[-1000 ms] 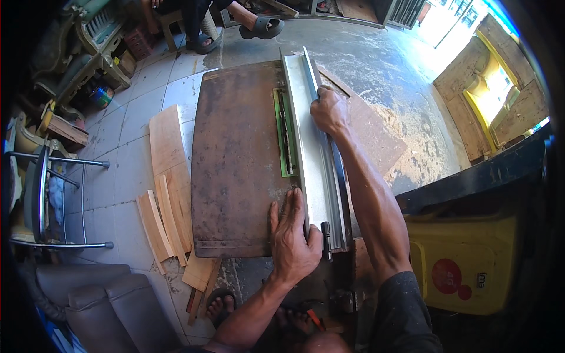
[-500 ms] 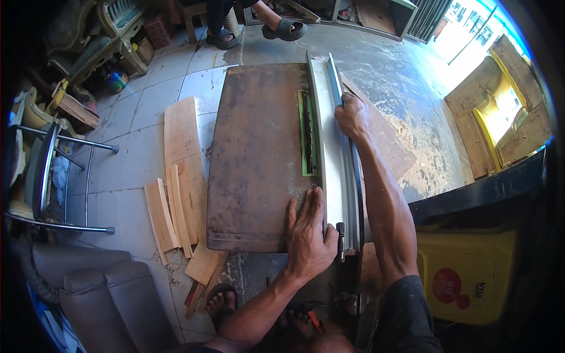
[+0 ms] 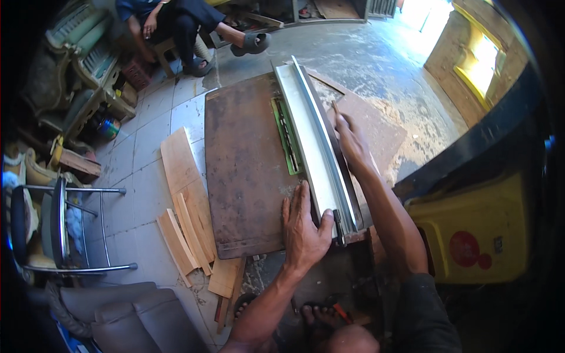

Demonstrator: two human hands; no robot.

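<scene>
A long silvery metal channel (image 3: 315, 141) lies lengthwise along the right side of a brown, worn tabletop (image 3: 241, 159). Just left of it, a green-framed slot (image 3: 286, 136) has a dark, narrow strip inside. My left hand (image 3: 306, 235) rests at the near end with fingers stretched on the tabletop, its thumb against the channel. A small black clamp-like piece (image 3: 338, 226) sits at the channel's near end. My right hand (image 3: 353, 141) is beyond the channel's right side, fingers bent around a thin brown stick-like tip (image 3: 335, 107); the grip is partly hidden.
Loose wooden boards (image 3: 179, 165) and strips lie on the tiles to the left. A yellow plastic stool (image 3: 471, 229) stands at the right, and a metal-legged chair (image 3: 59, 223) at the left. Another person sits at the far left, sandalled foot (image 3: 250, 44) forward. Sawdust covers some floor.
My right hand has left the channel's far part and moved to its right. My left hand stays at the near end. The view has shifted, showing more of the seated person.
</scene>
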